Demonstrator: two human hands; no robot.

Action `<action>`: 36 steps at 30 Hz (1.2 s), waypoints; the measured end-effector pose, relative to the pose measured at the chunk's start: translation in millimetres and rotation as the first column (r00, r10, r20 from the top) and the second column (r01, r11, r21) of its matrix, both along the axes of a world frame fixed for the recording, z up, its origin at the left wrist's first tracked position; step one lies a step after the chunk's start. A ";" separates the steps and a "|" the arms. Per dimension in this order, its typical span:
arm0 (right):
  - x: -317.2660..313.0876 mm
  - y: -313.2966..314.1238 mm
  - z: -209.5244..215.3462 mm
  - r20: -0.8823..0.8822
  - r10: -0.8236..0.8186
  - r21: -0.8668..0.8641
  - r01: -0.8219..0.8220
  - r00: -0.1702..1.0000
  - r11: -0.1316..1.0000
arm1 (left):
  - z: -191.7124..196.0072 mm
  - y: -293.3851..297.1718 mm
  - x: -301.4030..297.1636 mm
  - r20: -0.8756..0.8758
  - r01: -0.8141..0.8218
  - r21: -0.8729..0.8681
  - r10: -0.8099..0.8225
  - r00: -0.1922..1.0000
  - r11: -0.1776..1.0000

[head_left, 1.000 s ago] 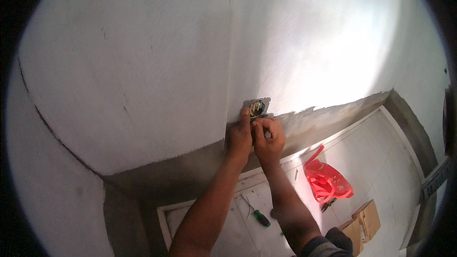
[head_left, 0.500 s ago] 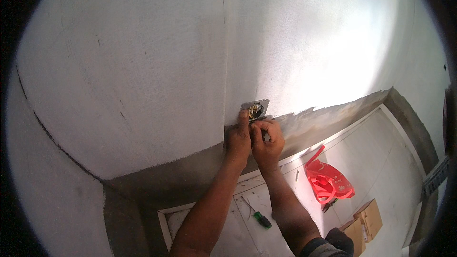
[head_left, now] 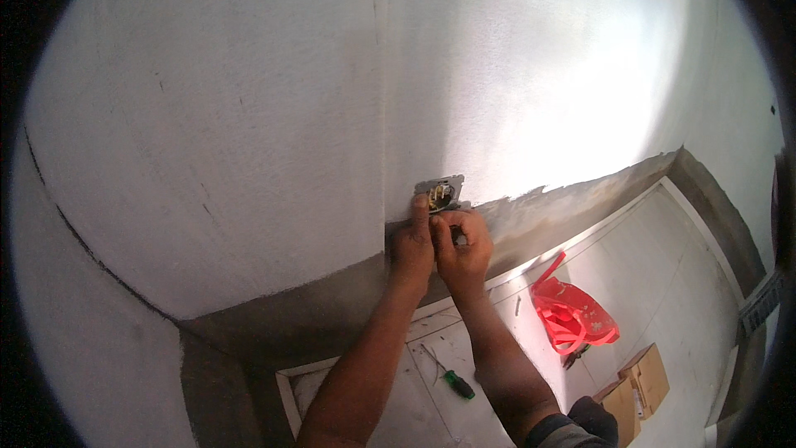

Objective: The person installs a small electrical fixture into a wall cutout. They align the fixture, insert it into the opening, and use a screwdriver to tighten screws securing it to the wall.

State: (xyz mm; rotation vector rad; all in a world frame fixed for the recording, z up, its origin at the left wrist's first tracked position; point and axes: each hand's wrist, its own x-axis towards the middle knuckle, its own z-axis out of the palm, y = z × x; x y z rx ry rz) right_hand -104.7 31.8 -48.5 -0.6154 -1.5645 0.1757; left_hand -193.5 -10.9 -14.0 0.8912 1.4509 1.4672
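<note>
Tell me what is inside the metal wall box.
Inside the metal wall box a round brass-coloured fitting shows. The left hand and right hand cover its lower edge; any wiring is hidden.

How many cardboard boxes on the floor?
2. One cardboard box lies right of the red plastic bag; a second box sits just below-left of it, near the frame's lower edge. More could be hidden beyond the frame or behind the person's arm.

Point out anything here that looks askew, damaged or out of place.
The grey wall fitting sits tilted, its plate edges at a slant, with its round middle exposed. Both hands, left hand and right hand, are at its lower edge. A green-handled screwdriver and a red bag lie loose on the floor.
</note>
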 end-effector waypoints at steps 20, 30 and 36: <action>-1.4 3.4 -1.2 0.010 -0.016 0.052 0.016 1.000 0.999 | 10.0 -7.6 2.6 0.038 0.011 0.025 -0.012 0.999 1.000; -3.7 5.8 -5.8 -0.040 -0.019 0.066 0.021 0.999 0.998 | -1.0 -0.5 0.3 -0.005 -0.019 0.020 0.019 1.000 1.000; -3.8 4.0 -1.2 0.047 -0.115 0.174 0.105 0.992 0.979 | -3.3 2.0 -0.6 0.021 -0.036 0.032 0.036 0.999 0.999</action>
